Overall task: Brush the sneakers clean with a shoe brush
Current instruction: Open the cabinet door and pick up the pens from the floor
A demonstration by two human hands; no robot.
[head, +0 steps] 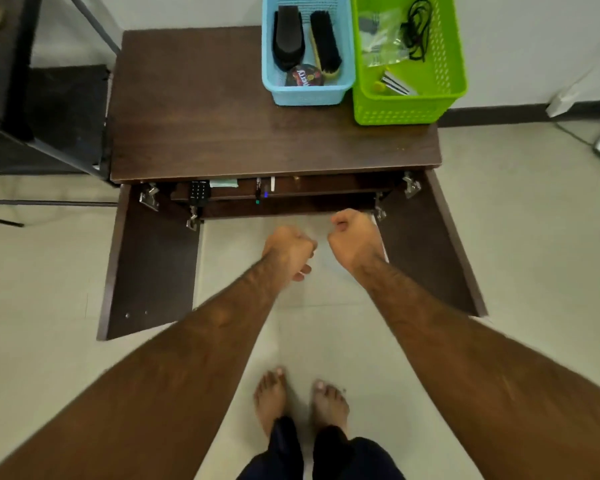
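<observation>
The shoe brush (325, 43) has a pale wooden back and black bristles. It lies in the blue basket (278, 88) on the cabinet (194, 116), its long axis pointing away from me. It sits well beyond my left hand (288, 251) and right hand (355, 237), both curled into empty fists near each other.

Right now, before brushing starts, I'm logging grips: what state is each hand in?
Left hand: closed in a fist, holding nothing.
Right hand: closed in a fist, holding nothing.
</observation>
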